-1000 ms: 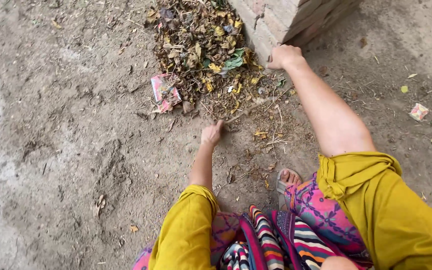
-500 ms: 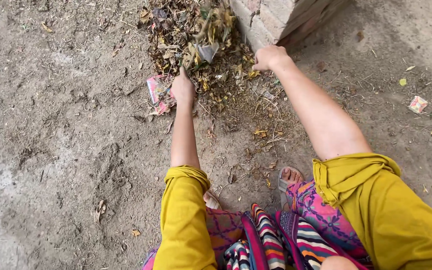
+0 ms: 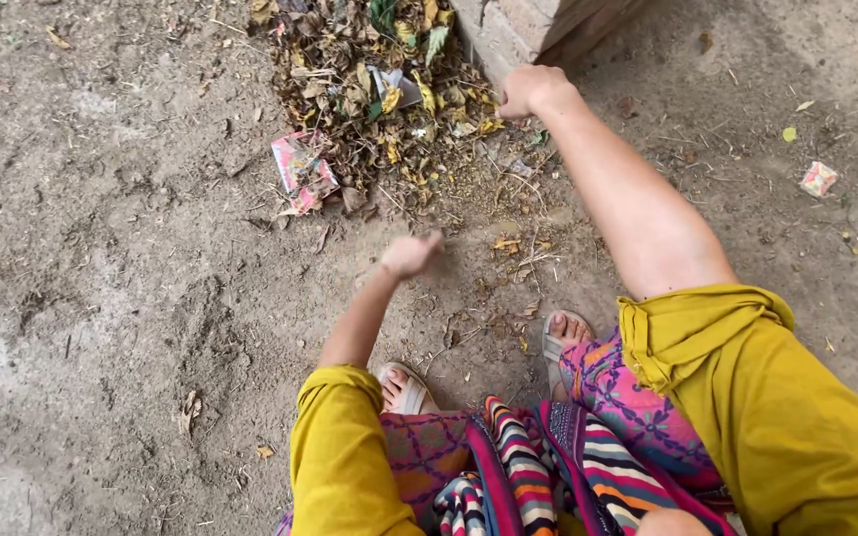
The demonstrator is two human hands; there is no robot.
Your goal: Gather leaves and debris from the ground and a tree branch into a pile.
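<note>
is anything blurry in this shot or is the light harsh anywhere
Head view: the left hand is smeared by motion blur, its fingers unreadable; the right hand by the brick block is sharp, as are the leaf pile and pink wrapper. Light is soft and even, with no hard shadows or glare; the sleeves bulge from wide-angle closeness.

Outdoor spot, no room as such. Ground is bare packed dirt, grey-brown, uneven w/ scuffs, small clods and shallow ruts; paler patch at far left edge. Top centre-right: corner of a low brick wall, pale face, reddish side in shade. Dirt to the right of the brick looks smoother and a bit darker. Scattered bits on the ground: a few dry leaves at lower left, a small crumpled wrapper at right, tiny twigs. Light is soft, even daylight; no hard shadows.
</note>
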